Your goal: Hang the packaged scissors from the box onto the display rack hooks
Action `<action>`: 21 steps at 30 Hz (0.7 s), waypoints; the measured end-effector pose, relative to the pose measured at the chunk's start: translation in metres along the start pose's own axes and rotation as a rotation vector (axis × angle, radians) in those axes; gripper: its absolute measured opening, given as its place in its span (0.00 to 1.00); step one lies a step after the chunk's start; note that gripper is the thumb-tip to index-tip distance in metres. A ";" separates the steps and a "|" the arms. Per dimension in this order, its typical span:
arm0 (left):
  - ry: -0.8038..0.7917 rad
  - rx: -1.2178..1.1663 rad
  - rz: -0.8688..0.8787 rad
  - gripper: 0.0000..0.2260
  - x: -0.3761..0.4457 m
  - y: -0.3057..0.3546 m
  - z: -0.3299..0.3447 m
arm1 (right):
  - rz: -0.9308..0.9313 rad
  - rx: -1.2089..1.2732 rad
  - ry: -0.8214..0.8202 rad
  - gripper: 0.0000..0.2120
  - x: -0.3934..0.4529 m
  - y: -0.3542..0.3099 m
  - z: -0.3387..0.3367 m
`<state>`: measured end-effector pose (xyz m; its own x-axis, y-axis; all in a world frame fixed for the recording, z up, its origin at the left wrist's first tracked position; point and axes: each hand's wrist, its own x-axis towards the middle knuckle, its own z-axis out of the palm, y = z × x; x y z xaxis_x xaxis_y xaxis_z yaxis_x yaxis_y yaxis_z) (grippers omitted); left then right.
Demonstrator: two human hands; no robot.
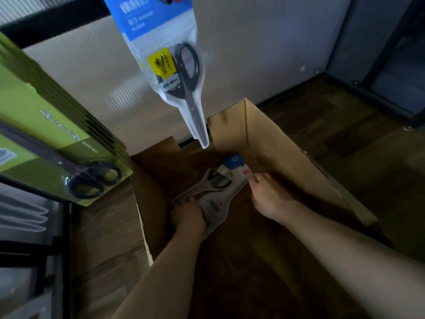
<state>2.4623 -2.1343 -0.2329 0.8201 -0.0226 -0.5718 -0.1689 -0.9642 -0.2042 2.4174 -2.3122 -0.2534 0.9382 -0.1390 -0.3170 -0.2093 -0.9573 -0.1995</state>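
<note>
Both hands were seen reaching down into an open cardboard box [271, 143] set on a wooden floor [358, 125]. A few packaged scissors [213, 192] lay at the bottom of the box, slanted from near left to far right, with a blue-topped pack [234, 163] at the far end. The left hand [187, 214] was curled round the near left end of the bundle, its fingers closed on the packaging. The right hand [268, 192] was placed at the right edge of the packs, fingers bent and touching the card; whether a pinch was made could not be told. 1 hung pack of scissors [171, 65] was suspended above the far side of the box, tip downward. At the left, green carded scissors [69, 162] were ranged in a row.
</note>
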 end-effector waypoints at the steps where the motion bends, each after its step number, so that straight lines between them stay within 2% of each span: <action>1: 0.018 0.008 -0.004 0.28 -0.001 0.001 -0.003 | 0.018 0.023 0.002 0.25 0.001 0.000 0.001; 8: 0.063 -0.090 -0.047 0.16 -0.009 0.002 -0.012 | 0.131 0.134 0.065 0.21 0.017 0.002 0.002; 12: 0.102 -0.147 -0.053 0.12 -0.020 -0.004 -0.030 | 0.128 0.162 0.116 0.18 0.026 -0.002 0.005; 15: 0.183 -0.149 -0.015 0.08 -0.033 -0.008 -0.042 | 0.155 0.232 0.151 0.18 0.033 -0.011 0.009; 18: 0.312 -0.061 0.043 0.10 -0.044 -0.013 -0.047 | 0.231 0.308 0.167 0.19 0.042 -0.021 0.009; 21: 0.358 -0.063 0.077 0.13 -0.050 -0.019 -0.047 | 0.274 0.315 0.148 0.22 0.047 -0.028 0.013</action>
<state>2.4500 -2.1272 -0.1632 0.9473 -0.1763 -0.2674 -0.2132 -0.9701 -0.1157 2.4634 -2.2884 -0.2746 0.8608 -0.4341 -0.2658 -0.5083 -0.7590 -0.4068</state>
